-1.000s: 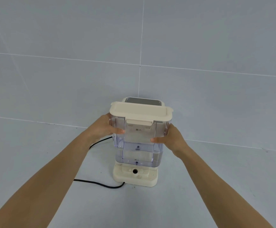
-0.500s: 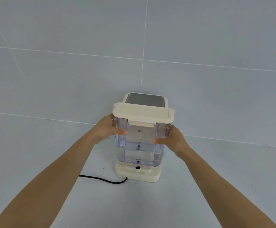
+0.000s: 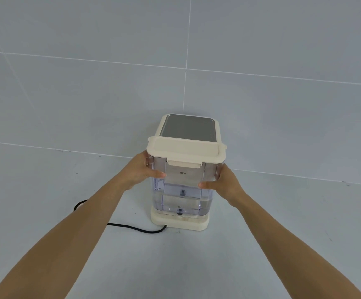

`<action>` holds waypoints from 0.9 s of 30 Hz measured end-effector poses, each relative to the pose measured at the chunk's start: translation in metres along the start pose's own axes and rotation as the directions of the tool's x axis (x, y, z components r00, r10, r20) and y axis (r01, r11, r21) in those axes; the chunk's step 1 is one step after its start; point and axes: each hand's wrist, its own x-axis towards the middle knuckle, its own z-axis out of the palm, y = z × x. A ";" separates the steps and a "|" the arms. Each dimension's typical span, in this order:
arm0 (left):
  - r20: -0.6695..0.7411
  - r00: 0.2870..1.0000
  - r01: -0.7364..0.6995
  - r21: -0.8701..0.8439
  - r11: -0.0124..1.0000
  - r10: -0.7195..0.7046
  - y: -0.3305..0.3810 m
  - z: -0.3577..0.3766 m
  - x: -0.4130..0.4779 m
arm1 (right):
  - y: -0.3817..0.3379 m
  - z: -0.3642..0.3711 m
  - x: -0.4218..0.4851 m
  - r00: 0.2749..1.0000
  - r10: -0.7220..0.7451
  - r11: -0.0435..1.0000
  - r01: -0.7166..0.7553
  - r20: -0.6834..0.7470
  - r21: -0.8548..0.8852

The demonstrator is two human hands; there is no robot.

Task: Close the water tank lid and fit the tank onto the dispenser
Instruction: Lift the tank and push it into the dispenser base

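A clear water tank point(image 3: 182, 190) with some water in it stands upright on the cream base of the dispenser point(image 3: 179, 222). Its cream lid point(image 3: 186, 150) lies flat on top, with the front latch down. Behind the tank rises the dispenser's body with a grey top panel point(image 3: 188, 127). My left hand point(image 3: 142, 169) grips the tank's left side near the top, thumb on the front face. On the other side, my right hand point(image 3: 222, 183) holds the tank just as high, thumb on the front too.
A black power cord point(image 3: 132, 227) runs from the dispenser's base out to the left across the grey tiled floor point(image 3: 46, 190). A grey tiled wall point(image 3: 261, 50) stands right behind the dispenser.
Both hands lowered the tank down onto the dispenser base; the round port on the base is now covered. The dispenser's grey top panel came into full view.
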 end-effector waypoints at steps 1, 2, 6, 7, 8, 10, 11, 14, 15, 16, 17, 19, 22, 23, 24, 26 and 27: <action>0.005 1.000 0.000 -0.005 1.000 0.000 -0.002 0.001 0.000 | 0.001 0.001 0.000 1.000 0.003 1.000 -0.003 0.002 -0.004; 0.008 1.000 0.002 -0.008 1.000 -0.002 -0.003 0.001 0.000 | 0.003 0.001 0.000 1.000 0.004 1.000 -0.004 0.003 -0.008; 0.021 1.000 0.004 -0.015 1.000 -0.003 -0.009 0.003 -0.001 | 0.009 0.005 -0.001 1.000 0.011 1.000 -0.011 0.004 -0.010; 0.021 1.000 0.004 -0.017 1.000 -0.004 -0.010 0.004 -0.001 | 0.010 0.005 -0.001 1.000 0.011 1.000 -0.011 0.005 -0.012; 0.018 1.000 0.005 -0.012 1.000 -0.005 -0.010 0.004 -0.001 | 0.011 0.005 -0.001 1.000 0.009 1.000 -0.009 0.005 -0.016; 0.009 1.000 0.010 0.002 1.000 -0.010 -0.012 0.004 0.000 | 0.012 0.005 -0.001 1.000 0.006 1.000 -0.005 0.007 -0.027; 0.006 1.000 0.011 0.008 1.000 -0.011 -0.013 0.003 0.000 | 0.012 0.005 0.000 1.000 0.007 1.000 -0.007 0.008 -0.030; 0.006 1.000 0.015 0.036 0.999 -0.015 -0.013 0.004 0.000 | 0.013 0.005 0.000 1.000 0.013 0.999 -0.013 0.008 -0.042; 0.006 1.000 0.018 0.042 0.999 -0.018 -0.014 0.004 0.001 | 0.013 0.005 -0.001 1.000 0.016 0.999 -0.016 0.006 -0.047; 0.001 1.000 0.024 0.043 0.999 -0.024 -0.014 0.004 0.001 | 0.013 0.006 -0.001 1.000 0.019 0.999 -0.018 0.006 -0.051; -0.005 0.999 0.033 0.042 0.999 -0.033 -0.015 0.004 0.001 | 0.014 0.006 -0.002 1.000 0.020 0.998 -0.020 0.007 -0.056; -0.014 0.999 0.048 0.038 0.998 -0.047 -0.016 0.005 0.001 | 0.014 0.006 -0.002 1.000 0.023 0.998 -0.023 0.006 -0.064; -0.019 0.998 0.062 0.041 0.997 -0.061 -0.018 0.005 0.002 | 0.015 0.007 -0.003 1.000 0.027 0.997 -0.027 0.002 -0.069; -0.018 0.998 0.065 0.045 0.997 -0.065 -0.017 0.005 0.002 | 0.014 0.007 -0.003 0.999 0.033 0.997 -0.033 0.002 -0.071; -0.017 0.998 0.067 0.045 0.997 -0.066 -0.018 0.004 0.003 | 0.016 0.007 -0.004 0.999 0.038 0.997 -0.038 0.003 -0.068; -0.014 0.997 0.070 0.052 0.996 -0.069 -0.018 0.004 0.003 | 0.017 0.008 -0.006 0.999 0.052 0.995 -0.051 0.006 -0.084; -0.013 0.997 0.072 0.056 0.996 -0.071 -0.018 0.004 0.002 | 0.018 0.009 -0.007 0.998 0.060 0.993 -0.059 0.007 -0.098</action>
